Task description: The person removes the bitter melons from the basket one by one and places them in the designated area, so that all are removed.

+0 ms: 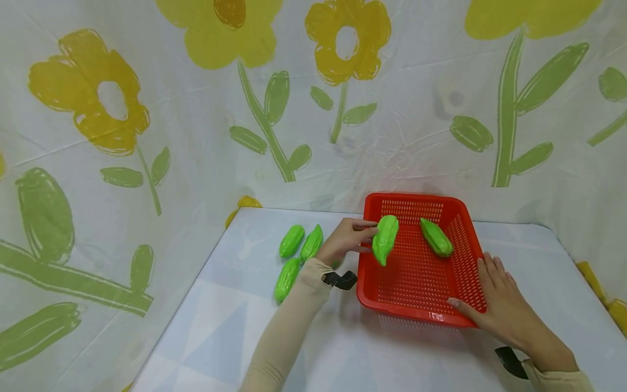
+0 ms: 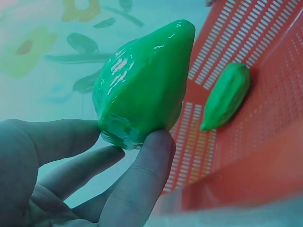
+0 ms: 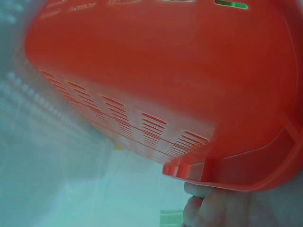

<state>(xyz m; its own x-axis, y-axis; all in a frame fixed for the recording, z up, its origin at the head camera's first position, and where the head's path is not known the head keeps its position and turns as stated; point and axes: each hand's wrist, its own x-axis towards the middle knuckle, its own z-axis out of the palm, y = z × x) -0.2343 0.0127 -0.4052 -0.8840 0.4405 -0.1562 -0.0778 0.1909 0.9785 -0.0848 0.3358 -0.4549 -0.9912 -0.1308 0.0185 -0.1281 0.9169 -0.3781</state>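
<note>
Left hand: we see the left hand point(image 1: 346, 238) pinching a glossy, bright green, ridged vegetable-shaped piece point(image 1: 385, 239) between thumb and fingertips; the left wrist view shows the grip at one end, with the rest of the piece standing clear of the fingers.
Held piece: we find it over the left side of a red, rectangular, perforated plastic basket point(image 1: 416, 314); in the head view its narrow end points to the near side.
Right hand: we see the right hand point(image 1: 506, 305) at the basket's near right corner, well apart from the left hand; its fingers lie fairly straight along the right rim, its thumb spread away over the corner.
Inside basket: we count one glossy green, tapered piece point(image 1: 437, 238), lying at a slant toward the far right.
Left of basket: we make out three more glossy green, elongated pieces point(image 1: 287, 279) close together on a white-and-pale-blue patterned tabletop point(image 1: 215, 321); a sliver of green also shows by the left wrist, mostly hidden.
Arms: we note beige long sleeves point(image 1: 289, 321) and a black curved object point(image 1: 339, 280) at the left wrist.
Backdrop: we face white cloth point(image 1: 416, 130) printed with yellow flowers and green leaves.
</note>
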